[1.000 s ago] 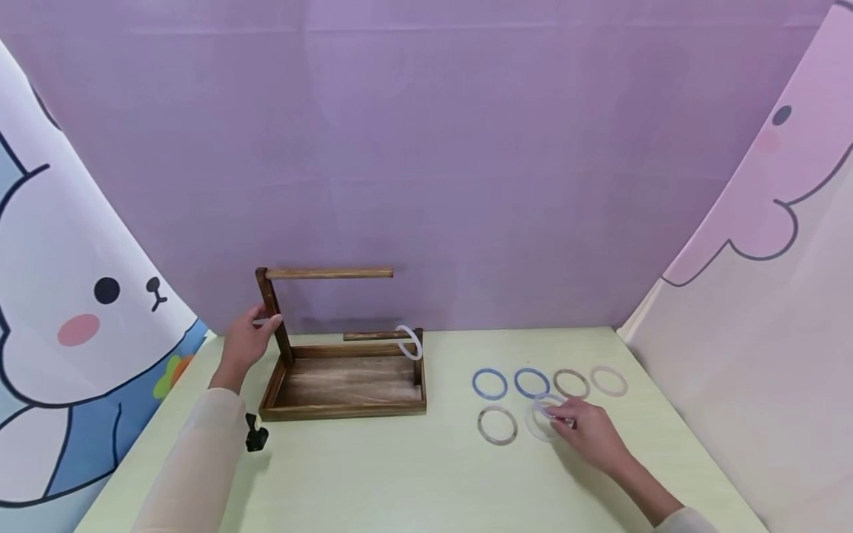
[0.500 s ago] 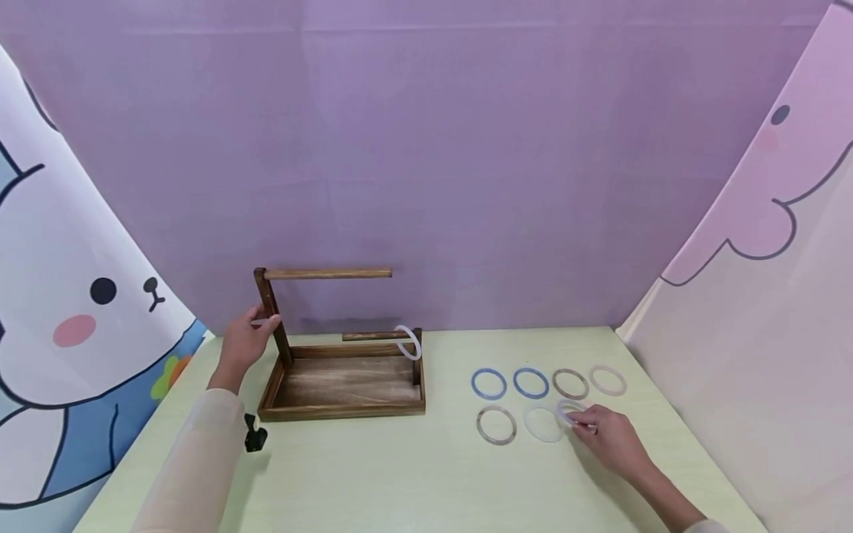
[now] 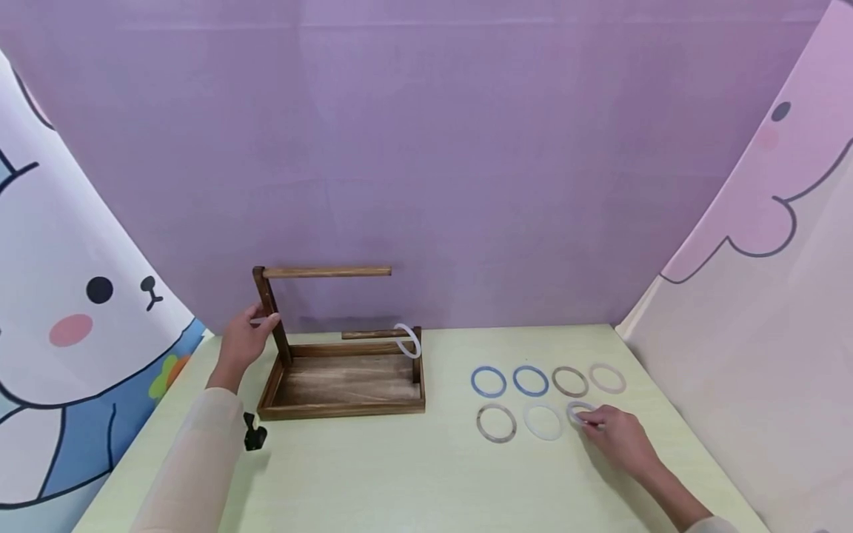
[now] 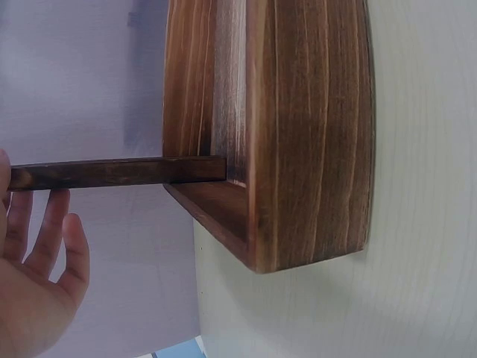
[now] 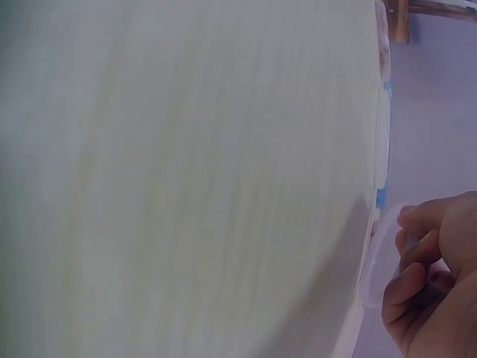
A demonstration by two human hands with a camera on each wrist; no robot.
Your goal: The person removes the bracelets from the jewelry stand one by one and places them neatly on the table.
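My left hand (image 3: 245, 340) grips the tall left post (image 3: 272, 311) of a brown wooden stand, thumb in front and fingers behind. In the left wrist view, fingers (image 4: 54, 231) lie along that post above the tray corner. A white bangle (image 3: 409, 341) hangs on the stand's short lower bar (image 3: 369, 335). At the right, my right hand (image 3: 620, 437) pinches a pale lilac bangle (image 3: 577, 409) by its near edge, low over the table. The right wrist view shows this bangle (image 5: 381, 261) tilted, close to the surface, between thumb and curled fingers.
Two blue bangles (image 3: 473, 383), a brownish one (image 3: 554, 380) and a pale pink one (image 3: 625, 381) form a back row. In front lie a mottled bangle (image 3: 479, 426) and a clear whitish one (image 3: 526, 420). A small black object (image 3: 255, 435) shows by the left sleeve.
My right hand has moved to the right with the lilac bangle, from over the clear whitish bangle to beside it, and lowered it. The left hand keeps its grip on the post.
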